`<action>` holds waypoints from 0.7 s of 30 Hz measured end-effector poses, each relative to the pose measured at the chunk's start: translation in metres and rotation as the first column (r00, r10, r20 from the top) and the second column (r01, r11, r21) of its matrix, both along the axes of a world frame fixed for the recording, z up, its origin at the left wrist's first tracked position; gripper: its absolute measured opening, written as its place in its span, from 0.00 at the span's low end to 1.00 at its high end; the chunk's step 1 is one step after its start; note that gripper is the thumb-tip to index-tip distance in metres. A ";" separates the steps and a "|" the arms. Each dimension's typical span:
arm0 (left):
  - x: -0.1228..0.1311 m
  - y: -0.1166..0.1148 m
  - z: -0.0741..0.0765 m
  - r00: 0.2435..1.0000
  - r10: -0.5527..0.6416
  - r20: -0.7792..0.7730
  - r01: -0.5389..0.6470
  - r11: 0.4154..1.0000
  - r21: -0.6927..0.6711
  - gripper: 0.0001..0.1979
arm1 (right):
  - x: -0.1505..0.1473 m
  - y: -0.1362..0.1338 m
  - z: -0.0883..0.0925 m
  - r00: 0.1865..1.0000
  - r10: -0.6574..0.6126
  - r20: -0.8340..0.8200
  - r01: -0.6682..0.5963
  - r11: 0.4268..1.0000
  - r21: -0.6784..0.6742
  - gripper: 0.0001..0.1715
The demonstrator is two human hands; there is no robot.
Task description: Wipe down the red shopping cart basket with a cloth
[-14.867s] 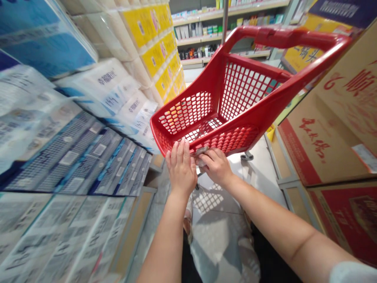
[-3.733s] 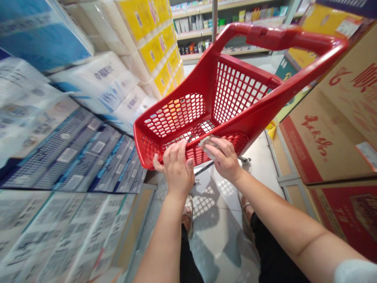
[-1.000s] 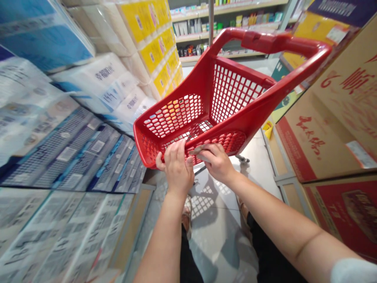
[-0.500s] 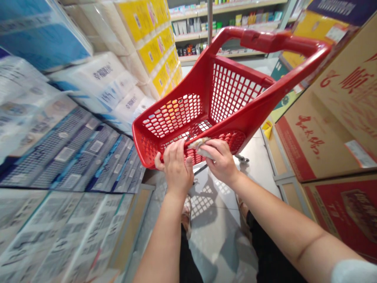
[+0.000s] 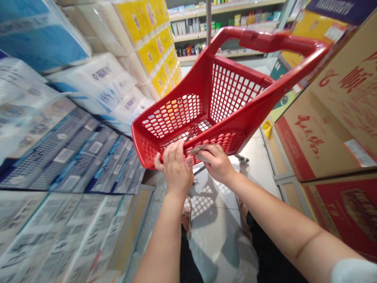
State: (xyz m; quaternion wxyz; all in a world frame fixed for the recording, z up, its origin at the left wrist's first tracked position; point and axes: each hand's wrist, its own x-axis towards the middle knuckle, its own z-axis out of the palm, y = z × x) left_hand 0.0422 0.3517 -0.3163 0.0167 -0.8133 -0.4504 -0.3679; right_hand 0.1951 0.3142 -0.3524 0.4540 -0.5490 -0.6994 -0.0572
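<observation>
A red plastic shopping cart [image 5: 244, 114] with lattice sides stands before me, turned at an angle, its handle at the upper right. My left hand [image 5: 177, 167] is closed over the cart's near rim, fingers hooked to the inside and thumb outside. Just to its right, my right hand [image 5: 218, 164] pinches a crumpled pale cloth [image 5: 196, 150] and presses it against the outer side below the same rim. Much of the cloth is hidden under the fingers. Nothing lies in the visible part of the basket.
Stacked packs of tissue paper [image 5: 101, 74] line the left, with yellow packs [image 5: 150, 55] farther back. Cardboard boxes [image 5: 321, 141] rise on the right. A cart wheel [image 5: 243, 158] rests on the tiled floor [image 5: 215, 224]. Behind stand shelves [image 5: 191, 35] of small bottles and tubes.
My right hand has slid slightly downward along the cart's side with the cloth, and less of the cloth shows. My left hand stays on the rim.
</observation>
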 end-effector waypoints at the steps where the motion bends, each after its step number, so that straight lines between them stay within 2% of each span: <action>1: 0.000 0.000 0.000 1.000 -0.002 0.002 0.002 1.000 0.000 0.27 | 0.000 0.000 0.001 1.000 0.001 -0.005 -0.001 1.000 0.023 0.18; 5: -0.001 0.000 0.000 1.000 -0.011 0.006 0.011 1.000 0.001 0.28 | 0.000 0.000 -0.001 0.998 -0.030 -0.049 0.036 0.993 0.109 0.22; 9: -0.001 0.000 0.000 1.000 -0.008 0.006 0.008 1.000 0.004 0.27 | 0.001 0.002 -0.004 1.000 -0.012 -0.014 0.012 0.999 0.031 0.21; 14: 0.000 0.000 0.001 1.000 -0.003 0.001 0.003 1.000 0.004 0.26 | 0.002 -0.001 0.000 0.999 -0.033 -0.037 0.035 0.996 0.076 0.20; 19: 0.000 0.000 0.000 1.000 -0.004 0.003 0.004 1.000 0.006 0.27 | 0.001 0.000 -0.001 0.999 0.017 0.033 -0.015 0.998 -0.060 0.19; 21: 0.000 0.000 0.000 1.000 -0.003 0.002 0.003 1.000 0.002 0.27 | 0.001 0.000 -0.001 1.000 0.019 0.013 -0.019 0.999 -0.051 0.19</action>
